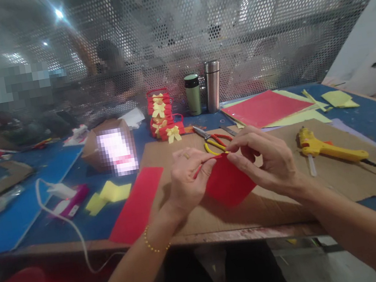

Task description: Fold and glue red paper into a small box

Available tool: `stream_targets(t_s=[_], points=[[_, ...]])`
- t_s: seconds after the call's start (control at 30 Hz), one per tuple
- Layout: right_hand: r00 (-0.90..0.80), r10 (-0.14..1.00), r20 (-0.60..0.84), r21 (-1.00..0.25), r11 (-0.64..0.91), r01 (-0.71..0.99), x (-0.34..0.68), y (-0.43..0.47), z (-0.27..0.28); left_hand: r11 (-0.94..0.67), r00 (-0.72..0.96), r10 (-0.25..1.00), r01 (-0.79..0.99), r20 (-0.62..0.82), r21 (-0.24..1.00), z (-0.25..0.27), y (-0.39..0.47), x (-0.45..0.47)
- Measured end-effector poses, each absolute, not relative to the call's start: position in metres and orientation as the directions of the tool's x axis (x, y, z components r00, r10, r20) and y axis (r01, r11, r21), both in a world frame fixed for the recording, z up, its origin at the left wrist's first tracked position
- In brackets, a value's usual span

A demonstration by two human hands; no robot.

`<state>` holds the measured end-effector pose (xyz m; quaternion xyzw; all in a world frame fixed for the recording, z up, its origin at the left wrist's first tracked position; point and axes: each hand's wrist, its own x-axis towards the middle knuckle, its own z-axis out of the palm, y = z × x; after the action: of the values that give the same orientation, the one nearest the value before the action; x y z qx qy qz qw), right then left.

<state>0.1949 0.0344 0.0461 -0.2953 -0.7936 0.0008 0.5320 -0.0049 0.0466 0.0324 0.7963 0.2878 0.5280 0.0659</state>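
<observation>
Between my hands, a red sheet of paper point(229, 182) hangs over a piece of brown cardboard point(187, 220). My left hand point(191, 171) pinches its upper left edge between thumb and fingers. At the upper right corner, the fingertips of my right hand point(264, 157) close on the same sheet; a small yellow bit shows by them. Just beyond my fingers lie scissors with yellow and red handles point(215, 143). A yellow glue gun point(329, 146) rests on the cardboard to the right, and a long red strip point(137, 205) lies left of my left hand.
Red paper pieces with yellow bows point(162, 116) are stacked at the back, beside a green cup point(193, 94) and a steel flask point(213, 86). Red and yellow sheets point(270, 105) lie back right. Yellow paper scraps point(110, 192), a power strip point(70, 204) and a lit phone point(117, 150) are left.
</observation>
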Motion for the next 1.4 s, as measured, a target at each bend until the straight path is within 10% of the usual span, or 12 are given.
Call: stream_targets(t_s=[1.4], points=[[-0.403,0.432,0.807,-0.222,0.854,0.471,0.198,0.044,0.041,-0.805,0.363,0.58,0.394,0.729,0.444,0.039,0.04,-0.006]])
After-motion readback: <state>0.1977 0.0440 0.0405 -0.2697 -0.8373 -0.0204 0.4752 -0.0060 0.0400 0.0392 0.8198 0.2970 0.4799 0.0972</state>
